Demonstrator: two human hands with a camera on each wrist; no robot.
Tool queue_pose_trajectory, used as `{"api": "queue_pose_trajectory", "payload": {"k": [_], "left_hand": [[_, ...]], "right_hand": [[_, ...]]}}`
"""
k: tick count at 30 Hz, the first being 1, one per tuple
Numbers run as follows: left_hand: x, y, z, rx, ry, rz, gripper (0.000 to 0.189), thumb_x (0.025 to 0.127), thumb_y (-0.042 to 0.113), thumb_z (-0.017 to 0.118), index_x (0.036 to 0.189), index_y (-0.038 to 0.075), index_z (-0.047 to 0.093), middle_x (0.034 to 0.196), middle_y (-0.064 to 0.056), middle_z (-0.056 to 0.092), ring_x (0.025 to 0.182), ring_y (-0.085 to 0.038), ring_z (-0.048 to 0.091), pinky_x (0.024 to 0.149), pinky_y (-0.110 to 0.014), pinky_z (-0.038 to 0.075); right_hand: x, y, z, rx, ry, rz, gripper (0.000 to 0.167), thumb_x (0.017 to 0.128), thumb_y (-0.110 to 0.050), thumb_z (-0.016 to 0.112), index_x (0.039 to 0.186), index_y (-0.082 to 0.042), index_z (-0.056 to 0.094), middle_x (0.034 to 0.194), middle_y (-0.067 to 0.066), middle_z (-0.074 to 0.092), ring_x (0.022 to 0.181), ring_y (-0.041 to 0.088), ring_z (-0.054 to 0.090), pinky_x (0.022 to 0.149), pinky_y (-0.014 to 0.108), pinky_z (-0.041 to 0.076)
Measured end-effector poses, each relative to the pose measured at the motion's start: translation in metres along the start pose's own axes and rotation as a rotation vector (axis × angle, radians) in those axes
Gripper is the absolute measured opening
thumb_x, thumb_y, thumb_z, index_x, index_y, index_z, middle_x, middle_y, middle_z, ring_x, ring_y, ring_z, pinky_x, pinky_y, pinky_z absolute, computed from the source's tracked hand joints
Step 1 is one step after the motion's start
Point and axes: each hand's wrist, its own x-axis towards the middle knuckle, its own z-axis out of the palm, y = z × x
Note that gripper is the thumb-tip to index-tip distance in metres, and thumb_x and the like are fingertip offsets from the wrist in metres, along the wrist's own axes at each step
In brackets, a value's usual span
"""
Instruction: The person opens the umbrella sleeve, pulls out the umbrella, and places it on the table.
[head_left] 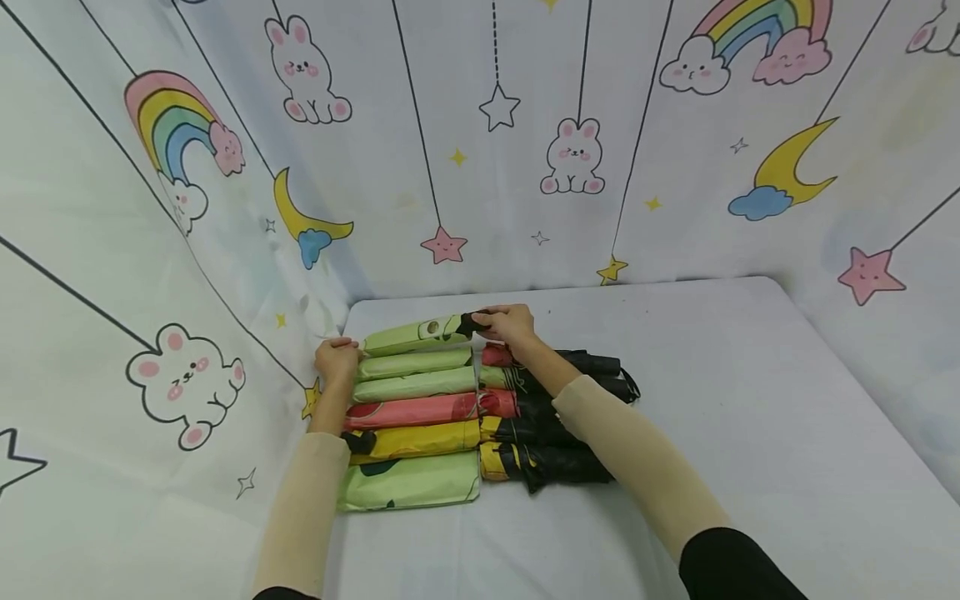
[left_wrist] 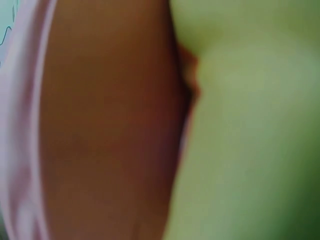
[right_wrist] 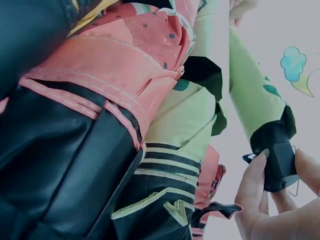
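A light green folded umbrella [head_left: 408, 335] with a black handle lies at the far end of the left column. My right hand [head_left: 508, 323] pinches its black handle [right_wrist: 275, 165] between thumb and fingers. At the other end, my left hand [head_left: 337, 360] holds the umbrella's tip, its fingers partly hidden. The left wrist view is blurred, with the palm [left_wrist: 110, 125] close beside green fabric [left_wrist: 250, 140]. Nearer in that column lie more green umbrellas [head_left: 416, 385], a red one [head_left: 412, 411], a yellow one [head_left: 420, 440] and a wide green one [head_left: 412, 482].
A second column, right of the first, has several umbrellas with black parts: a red one [head_left: 495, 356], a green one [head_left: 495, 379] and yellow ones [head_left: 492, 461]. My right forearm passes over them. The white table [head_left: 750, 400] meets a printed curtain [head_left: 510, 208] behind and at the left.
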Motion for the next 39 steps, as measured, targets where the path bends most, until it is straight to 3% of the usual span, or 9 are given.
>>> {"api": "queue_pose_trajectory", "payload": {"k": [6, 11, 17, 21, 28, 34, 39], "left_hand": [[0.003, -0.002, -0.002, -0.010, 0.018, 0.009, 0.037, 0.091, -0.009, 0.067, 0.128, -0.004, 0.064, 0.121, -0.020, 0.071, 0.089, -0.015, 0.061, 0.064, -0.017, 0.051], [0.002, 0.000, -0.004, -0.017, 0.011, 0.027, 0.035, 0.092, -0.007, 0.069, 0.127, -0.003, 0.064, 0.123, -0.019, 0.071, 0.086, -0.010, 0.060, 0.065, -0.015, 0.051], [-0.001, 0.003, -0.005, -0.059, -0.002, 0.029, 0.034, 0.093, -0.007, 0.069, 0.127, -0.004, 0.063, 0.125, -0.022, 0.070, 0.082, -0.009, 0.061, 0.067, -0.016, 0.052], [-0.002, 0.002, -0.005, -0.053, -0.011, 0.017, 0.035, 0.094, -0.004, 0.070, 0.128, -0.003, 0.064, 0.124, -0.021, 0.070, 0.084, -0.010, 0.062, 0.073, -0.019, 0.056], [0.000, 0.002, -0.004, -0.090, -0.024, -0.004, 0.037, 0.095, -0.005, 0.070, 0.131, -0.004, 0.062, 0.123, -0.019, 0.070, 0.092, -0.015, 0.065, 0.082, -0.024, 0.059], [0.000, 0.003, -0.006, -0.076, -0.032, 0.002, 0.039, 0.095, -0.003, 0.070, 0.133, -0.004, 0.061, 0.123, -0.018, 0.071, 0.090, -0.012, 0.064, 0.076, -0.019, 0.056], [-0.002, 0.003, -0.007, -0.068, -0.018, 0.014, 0.029, 0.094, -0.004, 0.070, 0.123, 0.000, 0.065, 0.119, -0.017, 0.072, 0.085, -0.011, 0.063, 0.071, -0.017, 0.055]], "right_hand": [[-0.002, -0.001, -0.007, 0.000, 0.034, 0.003, 0.053, 0.089, -0.025, 0.086, 0.135, -0.003, 0.068, 0.123, 0.018, 0.072, 0.092, 0.023, 0.078, 0.098, 0.040, 0.059], [0.000, -0.001, -0.015, 0.010, 0.058, 0.014, 0.052, 0.089, -0.026, 0.086, 0.134, -0.005, 0.069, 0.123, 0.017, 0.073, 0.092, 0.023, 0.078, 0.103, 0.042, 0.055], [-0.002, -0.002, -0.023, 0.023, 0.042, 0.027, 0.055, 0.091, -0.026, 0.084, 0.138, -0.005, 0.066, 0.132, 0.018, 0.069, 0.096, 0.024, 0.077, 0.092, 0.034, 0.061], [-0.004, -0.005, -0.028, 0.029, 0.033, 0.034, 0.057, 0.092, -0.026, 0.083, 0.141, -0.003, 0.064, 0.137, 0.018, 0.067, 0.097, 0.022, 0.077, 0.088, 0.032, 0.062], [-0.006, -0.008, -0.034, 0.063, 0.025, 0.016, 0.055, 0.092, -0.024, 0.083, 0.139, -0.002, 0.065, 0.141, 0.019, 0.064, 0.096, 0.021, 0.077, 0.092, 0.036, 0.061], [-0.008, -0.010, -0.038, 0.064, 0.016, 0.003, 0.052, 0.093, -0.025, 0.082, 0.138, -0.004, 0.066, 0.140, 0.018, 0.065, 0.099, 0.023, 0.077, 0.095, 0.037, 0.060], [-0.013, -0.013, -0.040, 0.102, 0.014, 0.011, 0.051, 0.094, -0.020, 0.081, 0.138, 0.000, 0.065, 0.140, 0.019, 0.063, 0.109, 0.029, 0.073, 0.101, 0.043, 0.057]]}}
